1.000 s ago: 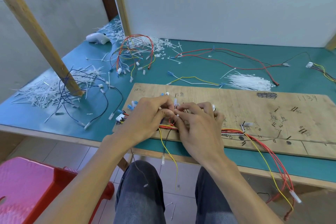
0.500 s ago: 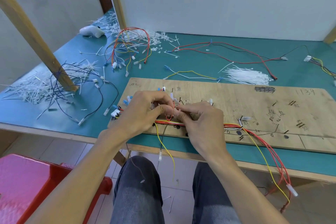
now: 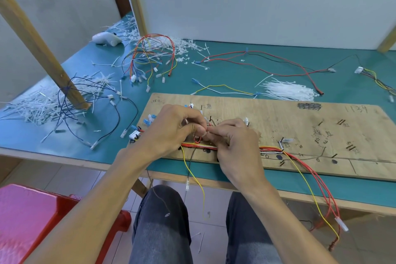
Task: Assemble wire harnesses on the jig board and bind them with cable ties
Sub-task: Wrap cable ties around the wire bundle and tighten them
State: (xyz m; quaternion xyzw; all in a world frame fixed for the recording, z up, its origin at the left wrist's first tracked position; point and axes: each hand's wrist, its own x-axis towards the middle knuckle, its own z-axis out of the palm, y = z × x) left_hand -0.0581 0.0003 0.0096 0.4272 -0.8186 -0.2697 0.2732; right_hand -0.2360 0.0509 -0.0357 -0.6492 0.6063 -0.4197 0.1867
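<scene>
Left hand and right hand meet fingertip to fingertip, both with curled fingers pinching a small pale piece, too small to identify. It sits just above the wire bundle, which runs along the near edge of the jig board. Loose cable ties lie just past the board's far edge on the green table.

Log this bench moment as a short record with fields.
harness: red, yellow and white wire bundle along the near edge of the flat plywood jig board
left hand: pinches the thin red wire loop above that bundle
right hand: pinches the same loop, fingertips meeting the left's
supply: heap of white plastic cable ties beyond the board, on the green table mat
</scene>
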